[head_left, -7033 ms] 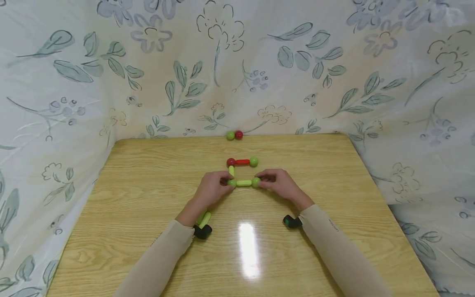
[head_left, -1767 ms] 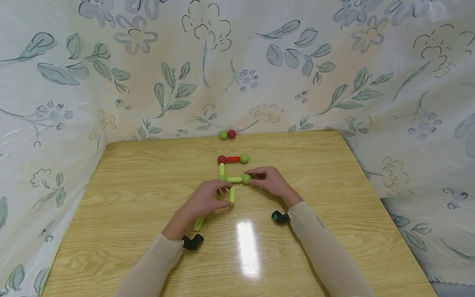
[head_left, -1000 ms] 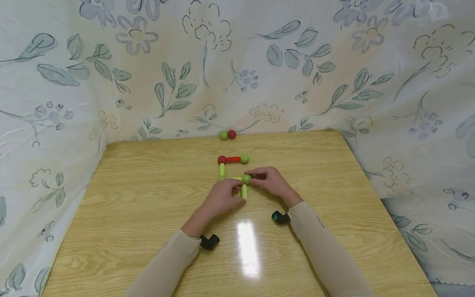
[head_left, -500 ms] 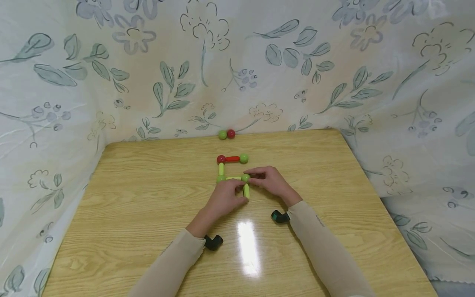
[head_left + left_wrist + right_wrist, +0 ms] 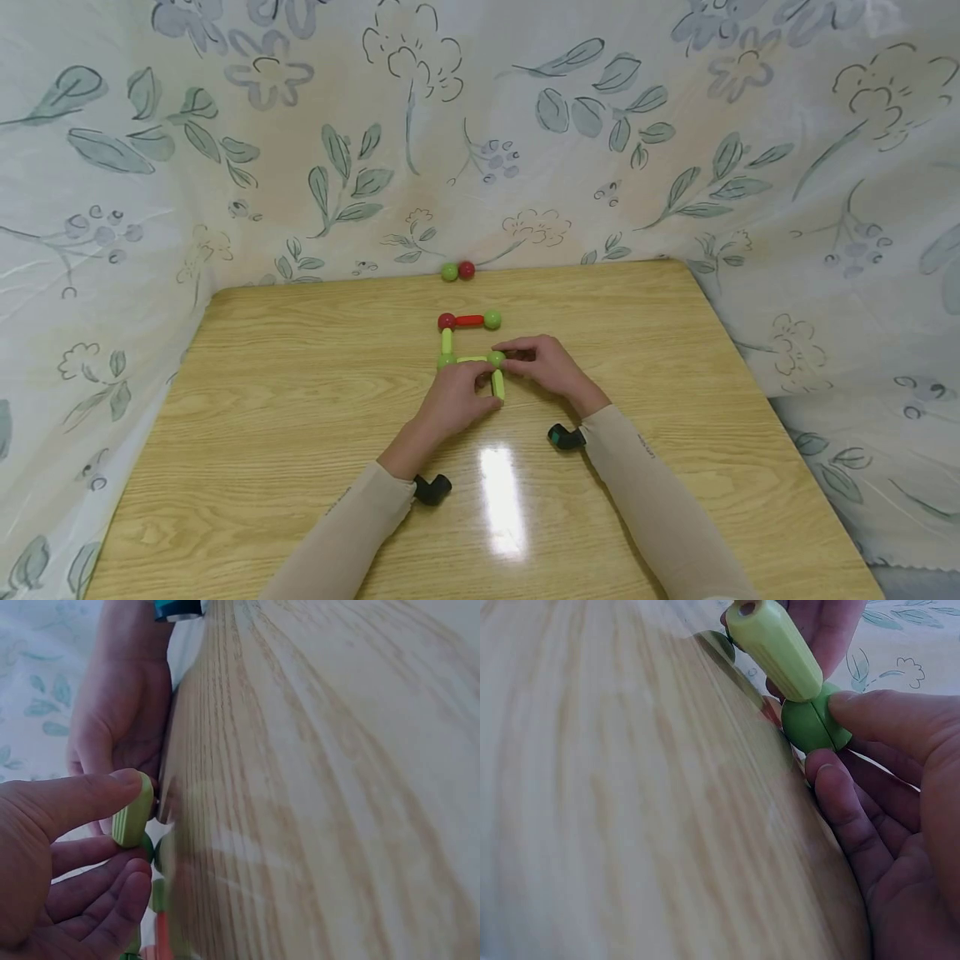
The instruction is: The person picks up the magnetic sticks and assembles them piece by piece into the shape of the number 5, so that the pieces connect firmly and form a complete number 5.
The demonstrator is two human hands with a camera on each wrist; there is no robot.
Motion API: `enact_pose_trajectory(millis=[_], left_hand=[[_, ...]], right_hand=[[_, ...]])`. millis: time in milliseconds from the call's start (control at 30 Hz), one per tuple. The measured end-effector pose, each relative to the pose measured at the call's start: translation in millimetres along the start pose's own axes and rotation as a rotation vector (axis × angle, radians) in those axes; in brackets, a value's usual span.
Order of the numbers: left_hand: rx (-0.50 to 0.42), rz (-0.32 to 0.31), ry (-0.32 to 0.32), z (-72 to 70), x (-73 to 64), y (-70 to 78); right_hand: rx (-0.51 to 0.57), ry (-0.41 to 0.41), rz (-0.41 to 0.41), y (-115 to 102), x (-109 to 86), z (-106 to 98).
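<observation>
Backdrop: floral cloth (image 5: pixel 480 133), rising on the far side of both grips and at the flanks. Wood-grain table (image 5: pixel 285 375) beneath both grips; a bright reflection lies on the near side of them. Beige left sleeve (image 5: pixel 337 533) and right sleeve (image 5: pixel 660 492) run back from the grips toward the near edge. Left grip (image 5: pixel 453 400): pinching, thumb at the near end of a yellow-green rod (image 5: pixel 498 385). Right grip (image 5: pixel 553 367): thumb and fingers pinching the right green ball (image 5: pixel 496 359), just beside the left fingertips. Right wrist view: the held rod's far end touches this ball; its other end shows a dark hole. Black devices at the left cuff (image 5: pixel 432 490) and right cuff (image 5: pixel 564 437), behind each grip.

Crossbar rod (image 5: pixel 472 360), yellow-green, partly covered by the left grip, runs from the right green ball to the left green ball (image 5: pixel 447 362). From there an upper rod (image 5: pixel 447 342), yellow-green, leads away from the left grip to a dark red ball (image 5: pixel 447 322); a red rod (image 5: pixel 470 320) joins that to the far green ball (image 5: pixel 492 319). Well beyond both grips, at the table's far edge: loose green ball (image 5: pixel 449 272) touching loose red ball (image 5: pixel 467 270).
</observation>
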State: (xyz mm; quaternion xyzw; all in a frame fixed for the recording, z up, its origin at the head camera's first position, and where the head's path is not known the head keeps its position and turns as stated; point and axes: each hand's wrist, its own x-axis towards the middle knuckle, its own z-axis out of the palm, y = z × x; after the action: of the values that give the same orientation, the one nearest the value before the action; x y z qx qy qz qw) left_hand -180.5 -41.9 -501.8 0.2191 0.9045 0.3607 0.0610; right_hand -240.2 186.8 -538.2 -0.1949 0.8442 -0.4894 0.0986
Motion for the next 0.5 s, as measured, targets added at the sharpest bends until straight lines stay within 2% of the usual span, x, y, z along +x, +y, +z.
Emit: enact_pose_trajectory(millis=[500], left_hand=[[0.018, -0.005, -0.003, -0.6, 1.6, 0.1]], right_hand=[[0.002, -0.003, 0.004, 1.4, 1.7, -0.2]])
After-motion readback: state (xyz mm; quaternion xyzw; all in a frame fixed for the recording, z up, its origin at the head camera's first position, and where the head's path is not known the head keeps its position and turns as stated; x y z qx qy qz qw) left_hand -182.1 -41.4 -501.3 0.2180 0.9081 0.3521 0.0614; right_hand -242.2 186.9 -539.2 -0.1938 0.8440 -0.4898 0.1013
